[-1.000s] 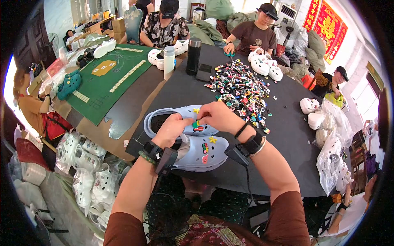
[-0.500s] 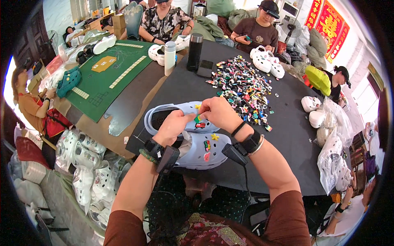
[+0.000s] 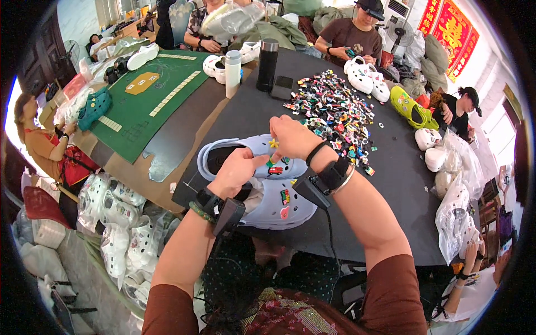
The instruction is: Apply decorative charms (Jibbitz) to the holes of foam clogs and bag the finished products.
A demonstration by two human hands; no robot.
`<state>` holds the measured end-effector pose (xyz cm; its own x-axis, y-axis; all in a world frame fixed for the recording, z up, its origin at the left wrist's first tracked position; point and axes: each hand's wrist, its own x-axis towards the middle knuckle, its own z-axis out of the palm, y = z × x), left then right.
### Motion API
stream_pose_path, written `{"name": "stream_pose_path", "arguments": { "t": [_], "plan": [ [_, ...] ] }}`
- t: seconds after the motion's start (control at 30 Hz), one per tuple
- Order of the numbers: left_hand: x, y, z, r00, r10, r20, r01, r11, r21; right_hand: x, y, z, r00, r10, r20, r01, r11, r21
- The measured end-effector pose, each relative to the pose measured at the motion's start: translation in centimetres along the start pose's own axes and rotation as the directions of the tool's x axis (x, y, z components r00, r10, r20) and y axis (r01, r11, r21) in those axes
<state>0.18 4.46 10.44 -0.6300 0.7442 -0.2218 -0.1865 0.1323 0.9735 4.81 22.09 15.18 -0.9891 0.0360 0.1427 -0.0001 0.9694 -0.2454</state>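
Two light blue clogs lie side by side before me, the far clog [image 3: 254, 144] under my hands and the near clog [image 3: 268, 215] closer to my body. My left hand [image 3: 235, 170] is closed over the opening of the far clog, its fingertips by a small green shoe charm [image 3: 270, 163]. The thumb of my right hand [image 3: 296, 137] bears down on that charm, fingers curled above the toe. Beside it sit a yellow star charm [image 3: 273, 143] and a red car charm [image 3: 275, 170]. The near clog carries a green-and-red charm [image 3: 285, 196] and a pink charm [image 3: 285, 212].
A heap of loose charms [image 3: 338, 111] spreads beyond my right hand. A black bottle [image 3: 267, 64], a white bottle [image 3: 232, 75] and a phone [image 3: 282, 87] stand or lie farther back. Bagged clogs [image 3: 453, 215] line the right edge. Several people work around the table.
My right hand has tipped down, its thumb now pressing at the green charm. A person at the back raises a wrapped clog. The lime clog at right has come down to the table's edge.
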Motion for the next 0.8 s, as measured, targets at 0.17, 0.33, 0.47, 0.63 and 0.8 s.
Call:
{"name": "stream_pose_path", "arguments": {
  "t": [0.17, 0.33, 0.47, 0.63, 0.8],
  "plan": [
    [-1.0, 1.2, 0.7, 0.998, 0.052, 0.025, -0.05, 0.997, -0.067, 0.7, -0.4, 0.4, 0.988, 0.097, 0.121, -0.101, 0.994, 0.032],
    [0.3, 0.3, 0.3, 0.997, 0.081, 0.004, -0.081, 0.991, 0.111, 0.1, 2.1, -1.0, 0.983, -0.048, 0.176, 0.004, 0.971, 0.238],
    [-0.4, 1.2, 1.1, 0.996, 0.077, -0.054, -0.068, 0.987, 0.143, -3.1, 4.3, -0.6, 0.997, -0.033, -0.072, 0.054, 0.944, 0.326],
    [1.3, -1.2, 0.3, 0.969, 0.2, -0.143, -0.158, 0.953, 0.26, -8.6, 9.2, -2.7, 0.975, 0.215, -0.053, -0.178, 0.902, 0.394],
    [-0.1, 0.7, 0.5, 0.932, 0.277, -0.235, -0.069, 0.771, 0.633, -13.3, 14.5, -2.8, 0.925, 0.375, -0.063, -0.359, 0.915, 0.182]
  ]
}}
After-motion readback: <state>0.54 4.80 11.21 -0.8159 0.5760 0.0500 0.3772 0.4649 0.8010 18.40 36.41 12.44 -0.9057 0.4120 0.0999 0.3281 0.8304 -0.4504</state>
